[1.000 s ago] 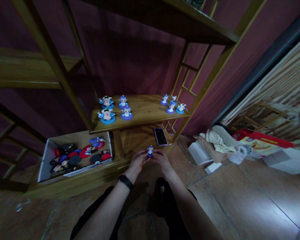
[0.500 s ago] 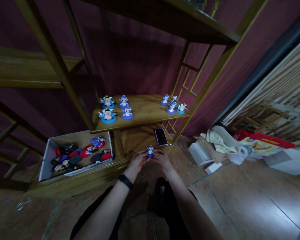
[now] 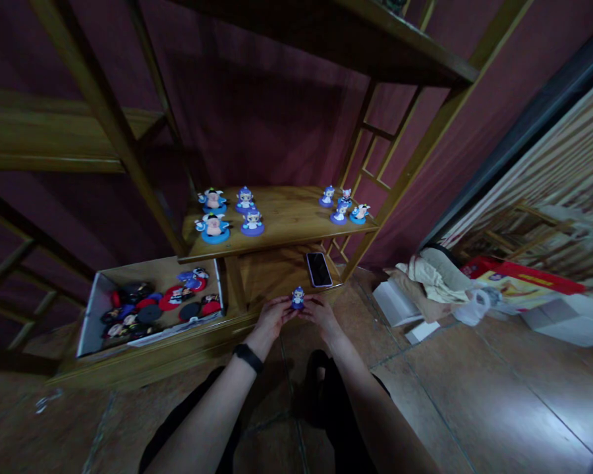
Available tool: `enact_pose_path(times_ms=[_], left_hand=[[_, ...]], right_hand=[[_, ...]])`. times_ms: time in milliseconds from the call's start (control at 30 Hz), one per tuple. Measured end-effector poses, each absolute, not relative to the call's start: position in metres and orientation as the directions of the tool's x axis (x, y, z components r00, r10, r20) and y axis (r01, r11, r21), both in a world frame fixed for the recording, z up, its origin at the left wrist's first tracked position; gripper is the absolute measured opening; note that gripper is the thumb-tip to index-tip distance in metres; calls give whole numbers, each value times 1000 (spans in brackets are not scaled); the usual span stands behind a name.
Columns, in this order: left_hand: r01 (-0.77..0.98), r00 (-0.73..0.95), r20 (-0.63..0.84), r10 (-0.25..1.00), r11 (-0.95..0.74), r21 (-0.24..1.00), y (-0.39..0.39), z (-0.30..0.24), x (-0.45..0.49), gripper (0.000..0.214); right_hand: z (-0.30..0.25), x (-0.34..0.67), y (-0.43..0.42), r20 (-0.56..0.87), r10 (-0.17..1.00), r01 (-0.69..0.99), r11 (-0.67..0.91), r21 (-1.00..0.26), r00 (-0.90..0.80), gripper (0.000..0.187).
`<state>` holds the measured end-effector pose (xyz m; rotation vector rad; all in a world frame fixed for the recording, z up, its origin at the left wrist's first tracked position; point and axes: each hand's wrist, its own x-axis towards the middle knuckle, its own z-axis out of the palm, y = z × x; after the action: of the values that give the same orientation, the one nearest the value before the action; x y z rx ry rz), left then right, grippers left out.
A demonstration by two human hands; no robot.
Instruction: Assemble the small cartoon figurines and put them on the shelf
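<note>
A small purple-and-white figurine [image 3: 298,297] stands upright between my two hands, in front of the lower shelf. My left hand [image 3: 273,316] grips its base from the left, fingers closed. From the right, my right hand [image 3: 321,313] pinches the same base. On the shelf above, pig figurines [image 3: 213,228] on blue bases and purple figurines [image 3: 252,222] stand at the left. Another group, with a white-robed purple figurine [image 3: 339,212] and a smaller pig figurine [image 3: 360,213], stands at the right end.
A phone [image 3: 319,270] lies on the lower shelf [image 3: 271,273]. At left, an open box [image 3: 148,268] holds several figurines. Wooden posts [image 3: 410,158] frame the shelves. White boxes [image 3: 395,303], a plastic bag [image 3: 474,306] and a red carton [image 3: 528,283] sit on the tiled floor at right.
Almost nothing differs; both hands keep hold of the figurine in the same place. The view has shifted very slightly.
</note>
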<state>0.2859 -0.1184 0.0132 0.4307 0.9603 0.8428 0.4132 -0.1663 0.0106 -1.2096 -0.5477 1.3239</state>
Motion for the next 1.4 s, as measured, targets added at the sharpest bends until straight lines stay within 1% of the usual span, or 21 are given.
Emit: enact_pose_path(times_ms=[367,533,733,900,1067,1200,1400], left_hand=[[-395,288,-532,796,605,692,-120,18,285,12],[-422,293,-524,800,600,680,-120,15,285,12],[-418,312,-543,780,626,659,-118,8,286,11],[-419,332,-520,787,617,666,-118,6,287,11],[-407,346,-490,800,599,690,-119,5,286,17],[-417,323,-474,819,573,705,-118,4,286,24],[-446,297,-484,823,568,692,-116,5,286,21]], right_hand=[[8,415,-166,-291,930,-423,-175,-889,227,30],[8,414,-165,-288,930,-419,-174,-891,227,29],[8,413,-165,-285,921,-406,-162,-899,264,28],[10,413,-165,-283,921,-401,-160,-902,267,25],[12,413,-165,-289,914,-390,-166,-906,284,22],[14,412,-165,-273,923,-389,-155,-908,270,24],[14,412,-164,-283,917,-408,-153,-900,282,28]])
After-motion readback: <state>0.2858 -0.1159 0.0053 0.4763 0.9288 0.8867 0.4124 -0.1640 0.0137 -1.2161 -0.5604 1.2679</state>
